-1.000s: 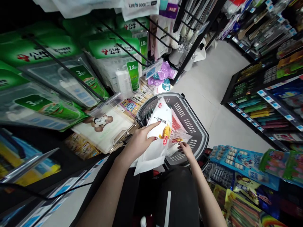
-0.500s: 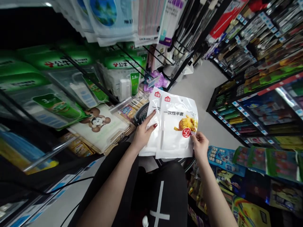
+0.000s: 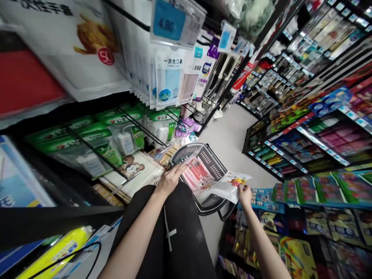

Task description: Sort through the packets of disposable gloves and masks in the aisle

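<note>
My right hand (image 3: 244, 195) pinches the right edge of a white disposable-glove packet (image 3: 222, 188), printed with fried chicken and a red dot. The packet is tilted over the right side of a dark grey shopping basket (image 3: 213, 157). Inside the basket lie several red-and-clear packages (image 3: 197, 172), partly covered by the packet. My left hand (image 3: 171, 179) is above my knee at the basket's left rim, fingers stretched out and nothing visible in it. Whether its fingertips touch the rim, I cannot tell.
Larger glove packets (image 3: 95, 50) and face-mask packs (image 3: 168, 79) hang at upper left. Below them are green power-strip packs (image 3: 107, 145) on hooks and a cartoon-printed pad (image 3: 139, 170). Stocked shelves (image 3: 287, 155) line the right, across the grey floor (image 3: 232, 135).
The view has tilted up. The glove packet moved lower over the basket, which now shows. My left hand has come off the packets; only one is plainly visible now, where two showed before.
</note>
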`<state>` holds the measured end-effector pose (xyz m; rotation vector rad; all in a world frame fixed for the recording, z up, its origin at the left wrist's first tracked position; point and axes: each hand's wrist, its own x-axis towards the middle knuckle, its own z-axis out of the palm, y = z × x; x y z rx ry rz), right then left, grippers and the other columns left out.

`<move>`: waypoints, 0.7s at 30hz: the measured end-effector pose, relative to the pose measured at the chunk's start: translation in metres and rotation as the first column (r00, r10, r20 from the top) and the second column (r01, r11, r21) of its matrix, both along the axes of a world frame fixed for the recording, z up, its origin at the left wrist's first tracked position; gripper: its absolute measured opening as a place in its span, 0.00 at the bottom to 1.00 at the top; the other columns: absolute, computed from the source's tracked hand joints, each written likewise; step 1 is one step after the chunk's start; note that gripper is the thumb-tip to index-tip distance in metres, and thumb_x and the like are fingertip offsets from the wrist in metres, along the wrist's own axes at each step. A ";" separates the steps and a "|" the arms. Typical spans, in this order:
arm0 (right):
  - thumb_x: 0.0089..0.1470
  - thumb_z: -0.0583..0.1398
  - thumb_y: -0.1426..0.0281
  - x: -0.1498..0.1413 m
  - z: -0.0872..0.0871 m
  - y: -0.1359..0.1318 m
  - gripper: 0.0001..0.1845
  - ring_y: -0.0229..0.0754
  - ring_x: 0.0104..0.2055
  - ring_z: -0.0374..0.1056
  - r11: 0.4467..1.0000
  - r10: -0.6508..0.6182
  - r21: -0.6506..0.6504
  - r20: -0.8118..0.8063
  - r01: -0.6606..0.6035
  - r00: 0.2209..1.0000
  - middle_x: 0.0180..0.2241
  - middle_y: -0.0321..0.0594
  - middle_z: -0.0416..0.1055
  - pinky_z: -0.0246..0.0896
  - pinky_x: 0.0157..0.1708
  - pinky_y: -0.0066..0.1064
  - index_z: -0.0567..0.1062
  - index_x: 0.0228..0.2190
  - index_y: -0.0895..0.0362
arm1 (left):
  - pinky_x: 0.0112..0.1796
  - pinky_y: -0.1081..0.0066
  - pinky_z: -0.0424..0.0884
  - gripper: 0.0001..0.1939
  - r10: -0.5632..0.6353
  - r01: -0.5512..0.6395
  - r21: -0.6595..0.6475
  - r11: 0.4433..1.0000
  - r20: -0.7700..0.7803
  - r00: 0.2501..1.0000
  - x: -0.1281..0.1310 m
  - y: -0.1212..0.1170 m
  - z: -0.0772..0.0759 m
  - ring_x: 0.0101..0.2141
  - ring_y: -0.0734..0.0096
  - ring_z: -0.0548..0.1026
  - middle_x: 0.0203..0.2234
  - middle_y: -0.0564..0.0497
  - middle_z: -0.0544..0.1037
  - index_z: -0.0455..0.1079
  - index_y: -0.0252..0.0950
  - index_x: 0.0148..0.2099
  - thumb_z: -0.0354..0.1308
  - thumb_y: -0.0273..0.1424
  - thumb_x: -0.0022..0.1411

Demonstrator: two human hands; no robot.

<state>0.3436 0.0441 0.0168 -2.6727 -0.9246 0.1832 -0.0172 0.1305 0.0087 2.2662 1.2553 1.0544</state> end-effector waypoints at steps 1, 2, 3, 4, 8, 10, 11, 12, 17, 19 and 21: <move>0.49 0.54 0.67 -0.003 -0.012 0.003 0.18 0.52 0.38 0.70 1.000 -0.005 -0.029 -0.014 0.004 1.000 0.36 0.57 0.74 0.60 0.35 0.33 0.70 0.40 0.66 | 0.47 0.63 0.69 0.24 0.011 -0.011 0.011 1.000 -0.005 1.000 -0.002 -0.001 0.000 0.47 0.63 0.72 0.49 0.45 0.71 0.64 0.41 0.54 0.41 0.19 0.61; 0.49 0.54 0.67 -0.006 -0.024 0.005 0.18 0.52 0.39 0.71 0.998 -0.007 -0.056 -0.027 0.006 1.000 0.37 0.56 0.74 0.61 0.35 0.32 0.70 0.41 0.66 | 0.48 0.63 0.69 0.23 0.017 -0.017 0.018 1.000 -0.012 1.000 -0.003 -0.002 0.000 0.47 0.63 0.71 0.49 0.45 0.71 0.64 0.41 0.55 0.41 0.20 0.61; 0.50 0.53 0.67 -0.010 -0.036 0.007 0.19 0.52 0.40 0.71 0.997 -0.008 -0.079 -0.040 0.004 0.999 0.38 0.56 0.73 0.61 0.35 0.32 0.69 0.41 0.66 | 0.49 0.63 0.68 0.23 0.017 -0.016 0.024 1.000 -0.019 1.000 -0.003 -0.003 -0.001 0.48 0.64 0.71 0.50 0.45 0.71 0.63 0.41 0.55 0.41 0.20 0.62; 0.51 0.53 0.67 -0.013 -0.047 0.009 0.19 0.51 0.41 0.71 0.995 -0.007 -0.098 -0.054 0.002 0.999 0.39 0.56 0.73 0.61 0.35 0.32 0.69 0.42 0.66 | 0.50 0.64 0.67 0.23 0.011 -0.010 0.030 0.999 -0.026 1.000 -0.003 -0.003 -0.001 0.49 0.65 0.70 0.50 0.45 0.71 0.63 0.41 0.55 0.41 0.21 0.62; 0.53 0.52 0.66 -0.028 -0.089 0.015 0.18 0.49 0.43 0.70 0.988 -0.021 -0.157 -0.122 0.002 0.992 0.41 0.54 0.72 0.61 0.37 0.30 0.67 0.43 0.63 | 0.51 0.64 0.66 0.21 -0.005 0.006 0.039 0.999 -0.041 0.999 0.000 0.003 -0.007 0.50 0.66 0.69 0.49 0.45 0.71 0.64 0.39 0.55 0.41 0.21 0.62; 0.53 0.52 0.67 -0.035 -0.108 0.019 0.17 0.50 0.42 0.70 0.982 -0.048 -0.187 -0.150 0.019 0.988 0.40 0.55 0.72 0.61 0.37 0.31 0.65 0.43 0.63 | 0.50 0.65 0.67 0.21 -0.003 0.006 0.039 0.999 -0.081 0.997 0.001 0.007 -0.013 0.50 0.66 0.69 0.48 0.45 0.72 0.63 0.39 0.55 0.42 0.21 0.62; 0.54 0.52 0.67 -0.039 -0.118 0.022 0.18 0.51 0.42 0.70 0.979 -0.061 -0.203 -0.162 0.027 0.985 0.40 0.56 0.72 0.61 0.37 0.31 0.65 0.44 0.64 | 0.50 0.66 0.67 0.21 -0.006 0.010 0.040 0.999 -0.110 0.994 0.002 0.009 -0.018 0.50 0.67 0.69 0.49 0.46 0.72 0.63 0.39 0.55 0.43 0.21 0.62; 0.54 0.52 0.67 -0.041 -0.128 0.024 0.18 0.51 0.42 0.70 0.975 -0.072 -0.218 -0.173 0.033 0.982 0.39 0.58 0.72 0.61 0.37 0.32 0.63 0.44 0.65 | 0.50 0.67 0.66 0.22 -0.007 0.013 0.040 0.999 -0.138 0.990 0.003 0.011 -0.022 0.50 0.68 0.69 0.49 0.46 0.72 0.63 0.39 0.55 0.43 0.21 0.61; 0.55 0.53 0.66 -0.047 -0.177 0.038 0.20 0.50 0.40 0.70 0.948 -0.105 -0.319 -0.265 0.016 0.958 0.37 0.59 0.72 0.62 0.37 0.33 0.62 0.45 0.68 | 0.50 0.69 0.66 0.20 0.044 -0.042 0.012 0.999 -0.276 0.960 0.010 0.023 -0.043 0.46 0.69 0.72 0.46 0.50 0.74 0.65 0.43 0.54 0.47 0.23 0.60; 0.55 0.54 0.65 -0.044 -0.197 0.044 0.20 0.46 0.38 0.70 0.929 -0.128 -0.369 -0.306 0.007 0.943 0.37 0.53 0.72 0.63 0.38 0.35 0.63 0.45 0.66 | 0.49 0.70 0.67 0.20 0.056 -0.066 -0.018 0.998 -0.344 0.937 0.015 0.030 -0.050 0.44 0.69 0.73 0.44 0.52 0.76 0.66 0.44 0.53 0.47 0.24 0.61; 0.56 0.55 0.64 -0.041 -0.216 0.051 0.18 0.42 0.38 0.69 0.910 -0.159 -0.415 -0.334 0.007 0.929 0.39 0.46 0.71 0.64 0.39 0.37 0.66 0.44 0.63 | 0.48 0.71 0.67 0.19 0.080 -0.096 -0.025 0.995 -0.376 0.923 0.020 0.036 -0.056 0.43 0.70 0.74 0.43 0.52 0.76 0.67 0.44 0.52 0.46 0.24 0.61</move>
